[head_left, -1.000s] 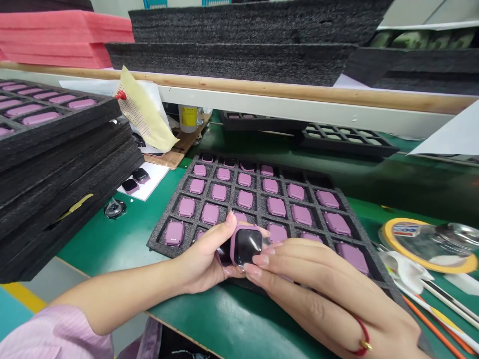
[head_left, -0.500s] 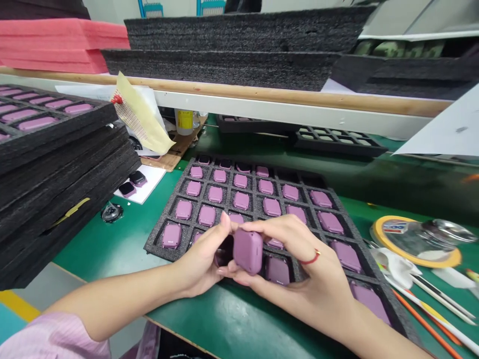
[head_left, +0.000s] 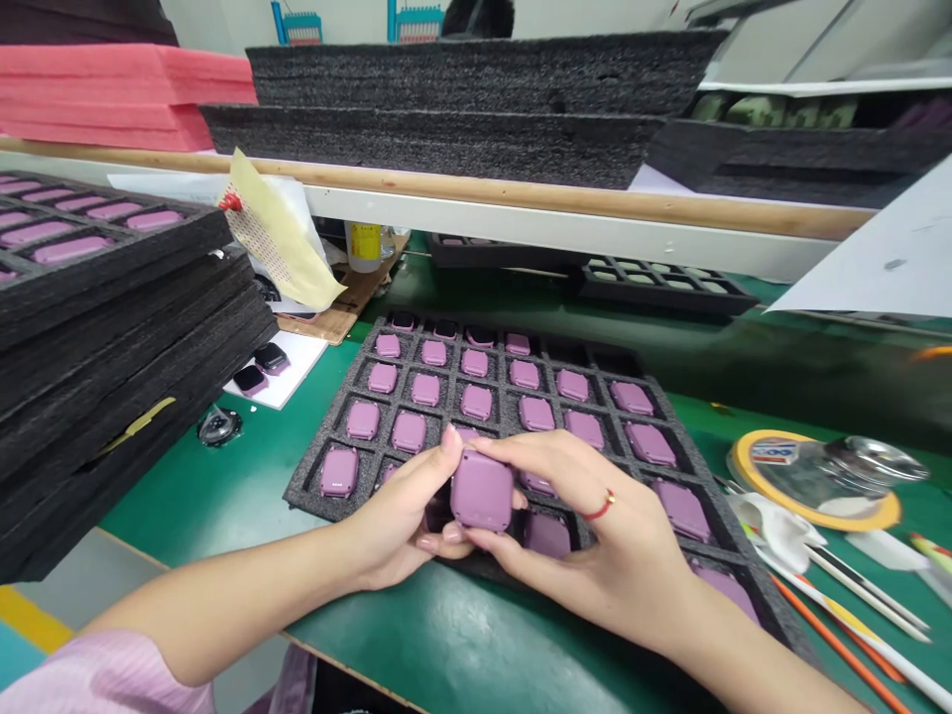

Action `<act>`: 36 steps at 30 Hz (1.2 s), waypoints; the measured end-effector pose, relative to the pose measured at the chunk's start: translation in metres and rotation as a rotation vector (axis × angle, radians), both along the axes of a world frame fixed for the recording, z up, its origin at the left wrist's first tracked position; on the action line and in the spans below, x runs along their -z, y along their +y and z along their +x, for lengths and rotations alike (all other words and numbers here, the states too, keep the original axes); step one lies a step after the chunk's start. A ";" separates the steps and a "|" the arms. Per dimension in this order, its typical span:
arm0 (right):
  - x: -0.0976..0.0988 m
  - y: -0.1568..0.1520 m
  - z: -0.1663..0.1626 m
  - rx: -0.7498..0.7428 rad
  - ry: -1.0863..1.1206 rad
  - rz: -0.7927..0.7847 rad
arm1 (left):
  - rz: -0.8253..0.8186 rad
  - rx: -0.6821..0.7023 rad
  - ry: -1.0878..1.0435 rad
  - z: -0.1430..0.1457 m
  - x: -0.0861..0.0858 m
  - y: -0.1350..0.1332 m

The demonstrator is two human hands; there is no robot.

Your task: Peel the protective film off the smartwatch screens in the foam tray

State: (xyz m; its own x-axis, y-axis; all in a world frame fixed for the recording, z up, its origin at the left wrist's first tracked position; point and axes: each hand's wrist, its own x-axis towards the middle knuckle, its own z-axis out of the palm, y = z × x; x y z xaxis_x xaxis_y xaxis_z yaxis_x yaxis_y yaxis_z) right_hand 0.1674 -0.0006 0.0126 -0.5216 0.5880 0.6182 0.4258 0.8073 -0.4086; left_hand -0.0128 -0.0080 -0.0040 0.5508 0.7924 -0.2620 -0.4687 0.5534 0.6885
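A purple smartwatch case (head_left: 482,492) is held up between both hands, its broad flat face turned toward me. My left hand (head_left: 409,506) grips its left side, thumb at the upper corner and fingertips below. My right hand (head_left: 595,506), with a thin red string at the wrist, pinches the case at its top and bottom edges. Right under the hands lies a black foam tray (head_left: 297,488) whose compartments hold many similar purple cases, such as one case (head_left: 340,471) at the near left. Part of the tray is hidden behind my hands.
Stacked foam trays (head_left: 134,357) rise at the left. Two watches (head_left: 251,379) lie on white paper beside them. A yellow tape roll (head_left: 744,458), a glass jar with a metal top (head_left: 855,466) and several slim tools (head_left: 833,635) are at the right. A shelf edge (head_left: 476,203) runs across the back.
The case has turned in my hands, from an angled view of its side edge to its flat face toward me. Both hands keep hold of it, and the view has shifted slightly.
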 end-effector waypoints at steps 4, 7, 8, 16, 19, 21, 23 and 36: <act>0.009 0.044 0.019 0.273 -0.132 -0.143 | -0.098 -0.095 0.146 -0.002 0.002 0.006; 0.023 0.097 0.042 0.512 -0.236 -0.267 | -0.092 -0.086 0.232 -0.003 0.002 0.008; 0.028 0.114 0.051 0.564 -0.242 -0.278 | -0.082 -0.072 0.242 -0.004 0.002 0.008; 0.044 0.172 0.087 0.738 -0.095 -0.400 | 0.102 0.070 0.261 -0.004 0.001 0.007; 0.031 0.158 0.076 0.669 0.016 -0.402 | 0.173 0.061 0.337 -0.004 0.000 0.005; 0.017 0.134 0.060 0.562 0.079 -0.401 | 0.175 0.041 0.319 -0.004 0.000 0.004; 0.003 0.100 0.040 0.400 0.110 -0.409 | 0.121 0.038 0.249 -0.004 0.002 0.004; -0.001 0.002 -0.006 -0.061 0.093 -0.092 | -0.020 -0.020 -0.129 0.001 0.005 0.003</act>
